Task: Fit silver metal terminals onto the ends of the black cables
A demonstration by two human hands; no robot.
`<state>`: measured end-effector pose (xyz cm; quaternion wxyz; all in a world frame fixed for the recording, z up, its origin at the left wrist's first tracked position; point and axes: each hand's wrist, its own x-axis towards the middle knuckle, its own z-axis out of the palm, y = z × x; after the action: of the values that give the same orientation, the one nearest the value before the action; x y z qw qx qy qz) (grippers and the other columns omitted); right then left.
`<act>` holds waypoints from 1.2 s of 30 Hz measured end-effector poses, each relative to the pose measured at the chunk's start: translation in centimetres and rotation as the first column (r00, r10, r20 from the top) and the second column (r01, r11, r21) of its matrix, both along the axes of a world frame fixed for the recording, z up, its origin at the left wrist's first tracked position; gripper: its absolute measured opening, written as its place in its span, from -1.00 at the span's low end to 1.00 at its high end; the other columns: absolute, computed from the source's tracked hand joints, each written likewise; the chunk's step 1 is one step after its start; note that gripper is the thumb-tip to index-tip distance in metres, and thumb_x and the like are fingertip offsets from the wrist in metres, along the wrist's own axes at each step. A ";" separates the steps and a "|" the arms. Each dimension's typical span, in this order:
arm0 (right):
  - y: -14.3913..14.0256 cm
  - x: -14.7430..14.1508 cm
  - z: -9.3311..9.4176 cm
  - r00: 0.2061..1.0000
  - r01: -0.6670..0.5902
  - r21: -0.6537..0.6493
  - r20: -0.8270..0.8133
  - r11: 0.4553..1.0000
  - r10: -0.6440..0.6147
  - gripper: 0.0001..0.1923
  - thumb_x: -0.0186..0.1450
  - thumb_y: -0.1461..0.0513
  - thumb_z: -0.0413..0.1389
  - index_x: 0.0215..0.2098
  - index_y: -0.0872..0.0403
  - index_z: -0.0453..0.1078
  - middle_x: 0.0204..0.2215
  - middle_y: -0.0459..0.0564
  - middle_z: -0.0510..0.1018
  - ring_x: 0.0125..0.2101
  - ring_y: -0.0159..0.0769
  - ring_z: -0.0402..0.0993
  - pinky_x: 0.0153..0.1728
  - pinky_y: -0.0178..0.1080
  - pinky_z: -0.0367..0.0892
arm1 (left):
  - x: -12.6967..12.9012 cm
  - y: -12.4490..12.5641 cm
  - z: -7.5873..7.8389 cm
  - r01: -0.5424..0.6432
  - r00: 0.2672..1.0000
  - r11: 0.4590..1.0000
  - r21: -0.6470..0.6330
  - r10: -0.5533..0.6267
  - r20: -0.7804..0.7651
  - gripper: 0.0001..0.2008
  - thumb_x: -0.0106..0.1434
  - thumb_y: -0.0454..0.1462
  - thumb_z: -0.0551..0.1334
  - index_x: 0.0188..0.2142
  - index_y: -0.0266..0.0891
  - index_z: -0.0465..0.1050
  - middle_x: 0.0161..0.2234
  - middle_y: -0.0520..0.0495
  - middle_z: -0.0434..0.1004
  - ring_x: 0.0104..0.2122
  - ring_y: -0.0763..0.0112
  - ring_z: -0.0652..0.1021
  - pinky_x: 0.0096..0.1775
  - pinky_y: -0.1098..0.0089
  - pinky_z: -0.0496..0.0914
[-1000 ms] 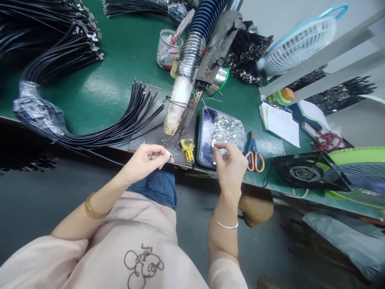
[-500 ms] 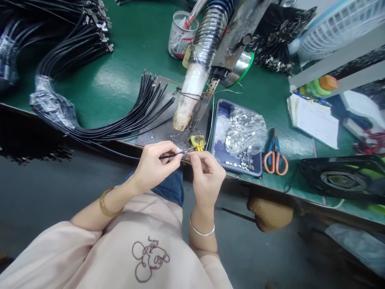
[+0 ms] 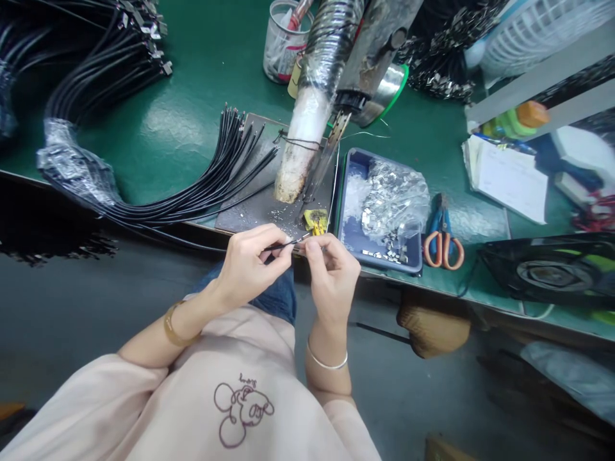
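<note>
My left hand (image 3: 252,262) pinches a thin black cable (image 3: 279,246) close to its end, at the front edge of the bench. The cable's bare tip points at my right hand (image 3: 333,275), whose thumb and forefinger are pressed together beside it. Anything held in that right pinch is too small or hidden to name. Just beyond my fingertips sits a yellow piece (image 3: 316,221) on a dark work plate (image 3: 240,218). Over the plate slant a soldering iron (image 3: 327,157) and a whitish-ended duct (image 3: 300,144). A bundle of black cables (image 3: 192,198) reaches the plate from the left.
Right of the plate stands a blue tray (image 3: 342,214) with a bag of small metal parts (image 3: 391,198). Beside it lie orange-handled cutters (image 3: 442,240), and further right a notepad (image 3: 509,179) and a black fan (image 3: 552,272). A solder spool (image 3: 387,99) and a plastic cup (image 3: 283,45) stand behind.
The view has shifted slightly. Both hands stay at the bench edge; the cable's bare tip shows more plainly between my fingertips now.
</note>
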<state>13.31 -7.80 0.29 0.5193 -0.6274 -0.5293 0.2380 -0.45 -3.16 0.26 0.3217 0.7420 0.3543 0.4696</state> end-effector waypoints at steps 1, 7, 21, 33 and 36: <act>0.0 0.0 0.0 1.000 -0.006 -0.007 -0.003 1.000 0.006 -0.76 0.39 0.17 0.09 -0.44 0.04 0.41 -0.49 -0.11 0.52 -0.47 -0.37 0.42 -0.42 -0.31 0.32 | 0.0 0.0 0.0 0.001 1.000 1.000 -0.005 -0.001 -0.001 -0.81 0.19 -0.48 0.21 -0.50 -0.26 0.35 -0.57 0.15 0.23 -0.60 0.59 0.19 -0.51 0.49 0.16; -0.3 -0.2 0.1 0.989 0.065 0.014 0.133 0.998 -0.066 -0.76 0.37 0.17 0.13 -0.45 0.05 0.42 -0.53 -0.14 0.44 -0.55 -0.42 0.26 -0.51 -0.31 0.18 | -0.1 -0.1 0.0 0.001 1.000 1.000 -0.004 -0.001 -0.024 -0.81 0.21 -0.45 0.20 -0.50 -0.24 0.34 -0.58 0.14 0.26 -0.60 0.57 0.22 -0.51 0.49 0.17; -0.3 0.1 0.3 1.000 0.026 0.002 0.010 1.000 -0.026 -0.78 0.35 0.19 0.13 -0.45 0.05 0.42 -0.53 -0.13 0.46 -0.51 -0.40 0.33 -0.48 -0.32 0.24 | -0.3 -0.2 0.0 0.008 1.000 0.999 0.033 -0.009 0.012 -0.83 0.19 -0.49 0.24 -0.48 -0.27 0.36 -0.57 0.15 0.26 -0.60 0.61 0.21 -0.54 0.54 0.16; -0.3 0.2 0.2 1.000 0.025 -0.004 0.015 1.000 -0.025 -0.78 0.35 0.18 0.12 -0.45 0.06 0.40 -0.54 -0.14 0.45 -0.53 -0.42 0.31 -0.50 -0.34 0.22 | -0.2 -0.2 -0.1 0.011 1.000 0.998 0.061 -0.010 -0.004 -0.84 0.19 -0.48 0.23 -0.47 -0.27 0.37 -0.58 0.15 0.26 -0.60 0.61 0.22 -0.53 0.54 0.18; -0.2 0.2 0.1 1.000 0.016 0.006 -0.004 1.000 -0.016 -0.79 0.35 0.20 0.12 -0.45 0.06 0.40 -0.54 -0.15 0.45 -0.54 -0.43 0.30 -0.51 -0.34 0.21 | -0.2 -0.1 -0.1 0.014 1.000 0.998 0.061 -0.014 -0.012 -0.83 0.19 -0.49 0.23 -0.48 -0.26 0.36 -0.57 0.16 0.26 -0.60 0.61 0.21 -0.53 0.53 0.18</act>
<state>13.51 -8.05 0.43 0.5241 -0.6294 -0.5241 0.2335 -0.68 -3.30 0.19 0.3003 0.7565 0.3364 0.4737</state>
